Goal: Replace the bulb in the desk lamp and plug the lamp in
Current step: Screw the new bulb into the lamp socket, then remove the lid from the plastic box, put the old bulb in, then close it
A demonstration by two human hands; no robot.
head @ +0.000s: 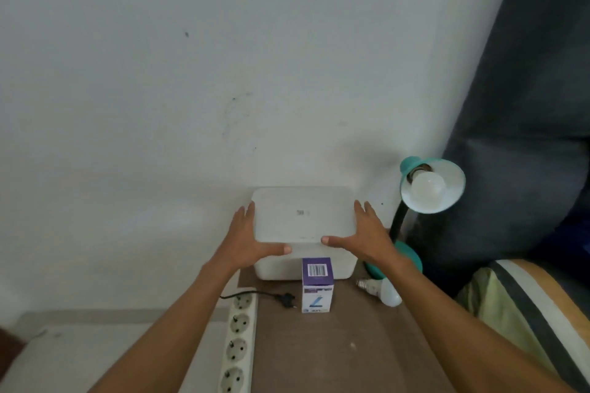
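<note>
head view: loose bulb (384, 291) below right hand's fingers (362, 210)

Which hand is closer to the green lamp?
The right hand. It grips the right edge of the white lid, just left of the lamp. The left hand holds the lid's left edge, farther away.

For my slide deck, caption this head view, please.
Both hands, left hand and right hand, hold a white lid over its box beside the teal lamp.
</note>
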